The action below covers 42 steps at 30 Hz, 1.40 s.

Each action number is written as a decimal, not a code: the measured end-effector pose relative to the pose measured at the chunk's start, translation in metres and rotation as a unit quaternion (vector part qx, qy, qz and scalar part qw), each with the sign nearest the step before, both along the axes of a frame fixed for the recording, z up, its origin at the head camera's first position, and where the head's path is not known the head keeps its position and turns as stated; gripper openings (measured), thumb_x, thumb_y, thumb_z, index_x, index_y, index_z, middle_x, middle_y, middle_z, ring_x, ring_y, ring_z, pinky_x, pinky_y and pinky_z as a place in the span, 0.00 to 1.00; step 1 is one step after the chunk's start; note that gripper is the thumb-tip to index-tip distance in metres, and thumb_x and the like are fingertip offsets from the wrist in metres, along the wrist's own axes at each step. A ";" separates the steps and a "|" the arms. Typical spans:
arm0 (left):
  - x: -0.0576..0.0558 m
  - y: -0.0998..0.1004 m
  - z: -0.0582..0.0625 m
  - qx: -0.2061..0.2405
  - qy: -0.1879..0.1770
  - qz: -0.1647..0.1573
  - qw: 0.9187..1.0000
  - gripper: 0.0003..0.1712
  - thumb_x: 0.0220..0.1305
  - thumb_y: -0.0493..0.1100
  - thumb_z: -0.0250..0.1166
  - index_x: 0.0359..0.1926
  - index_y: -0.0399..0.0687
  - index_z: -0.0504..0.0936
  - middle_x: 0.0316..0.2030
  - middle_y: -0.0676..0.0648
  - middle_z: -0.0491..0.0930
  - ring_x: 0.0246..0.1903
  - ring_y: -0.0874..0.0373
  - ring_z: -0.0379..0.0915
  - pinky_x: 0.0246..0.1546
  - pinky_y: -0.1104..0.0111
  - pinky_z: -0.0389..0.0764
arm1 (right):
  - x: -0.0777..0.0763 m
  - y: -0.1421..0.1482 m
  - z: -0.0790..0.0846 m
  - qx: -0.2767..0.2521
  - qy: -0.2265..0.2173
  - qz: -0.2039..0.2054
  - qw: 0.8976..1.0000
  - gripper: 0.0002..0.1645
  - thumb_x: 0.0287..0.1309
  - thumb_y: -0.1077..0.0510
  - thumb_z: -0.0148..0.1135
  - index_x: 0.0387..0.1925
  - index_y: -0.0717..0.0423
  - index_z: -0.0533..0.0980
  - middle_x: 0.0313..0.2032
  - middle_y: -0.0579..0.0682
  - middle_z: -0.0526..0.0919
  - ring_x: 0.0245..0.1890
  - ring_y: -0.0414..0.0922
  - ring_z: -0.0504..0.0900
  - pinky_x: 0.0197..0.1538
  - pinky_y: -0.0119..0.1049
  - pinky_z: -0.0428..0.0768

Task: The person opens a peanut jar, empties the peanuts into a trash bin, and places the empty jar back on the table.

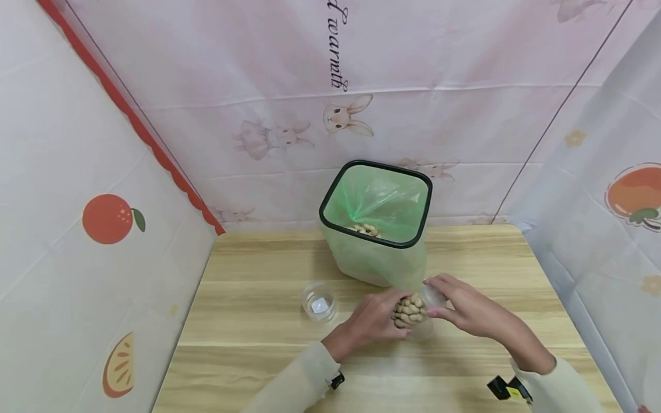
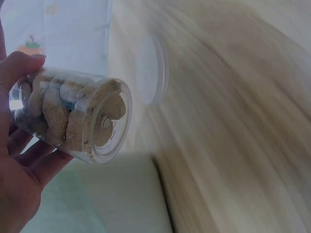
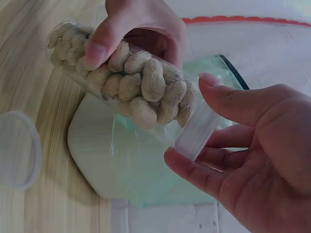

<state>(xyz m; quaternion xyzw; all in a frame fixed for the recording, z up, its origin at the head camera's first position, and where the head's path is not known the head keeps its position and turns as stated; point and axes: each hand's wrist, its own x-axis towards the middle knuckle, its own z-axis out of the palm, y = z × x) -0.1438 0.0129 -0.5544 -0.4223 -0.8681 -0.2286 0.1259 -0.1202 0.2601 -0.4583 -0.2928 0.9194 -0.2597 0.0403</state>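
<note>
My left hand [image 1: 377, 315] grips a clear plastic jar [image 2: 73, 114] packed with unshelled peanuts [image 3: 153, 80], tilted onto its side above the table. The thumb presses along the jar's wall. At the mouth end, my right hand [image 3: 257, 131] pinches a clear lid [image 3: 197, 131] between thumb and fingers. In the right wrist view the lid sits right at the jar's rim. Beneath the hands, a second clear round lid [image 3: 19, 150] lies on the wooden table [image 1: 248, 327].
Behind the hands stands a bin with a black rim [image 1: 374, 240] and a green plastic liner [image 1: 397, 201]; peanuts [image 1: 365, 230] lie inside. Left of the hands is a clear round container [image 1: 318, 301] with a white piece in it. Printed cloth [image 1: 279, 69] surrounds the table's back and sides.
</note>
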 end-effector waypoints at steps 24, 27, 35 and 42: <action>-0.002 -0.061 0.031 0.068 -0.180 -0.072 0.979 0.45 0.47 0.49 0.85 0.66 0.42 0.79 0.50 0.48 0.88 0.43 0.65 0.81 0.45 0.82 0.79 | -0.009 -0.042 0.018 -0.064 0.130 0.159 0.977 0.34 0.57 0.56 0.76 0.63 0.65 0.75 0.57 0.52 0.79 0.51 0.42 0.80 0.50 0.37 0.86; 0.001 -0.063 0.031 0.068 -0.162 -0.068 0.982 0.45 0.47 0.49 0.85 0.66 0.41 0.79 0.50 0.47 0.88 0.43 0.65 0.82 0.45 0.81 0.80 | -0.008 -0.044 0.016 -0.058 0.127 0.155 0.978 0.35 0.57 0.56 0.76 0.64 0.63 0.75 0.58 0.52 0.80 0.52 0.44 0.81 0.51 0.40 0.86; 0.007 -0.062 0.021 0.044 -0.065 -0.024 0.997 0.43 0.46 0.54 0.84 0.63 0.45 0.81 0.46 0.51 0.88 0.39 0.67 0.82 0.40 0.83 0.78 | -0.005 -0.048 0.019 -0.031 0.031 0.065 0.997 0.54 0.51 0.50 0.81 0.75 0.60 0.65 0.70 0.60 0.74 0.69 0.59 0.76 0.66 0.58 0.79; 0.010 -0.063 0.020 0.033 -0.033 0.009 0.999 0.44 0.45 0.52 0.85 0.64 0.47 0.80 0.46 0.52 0.88 0.38 0.67 0.82 0.37 0.78 0.80 | -0.005 -0.056 0.018 -0.018 -0.035 -0.022 0.999 0.54 0.54 0.38 0.77 0.73 0.62 0.67 0.67 0.64 0.76 0.60 0.59 0.83 0.56 0.52 0.86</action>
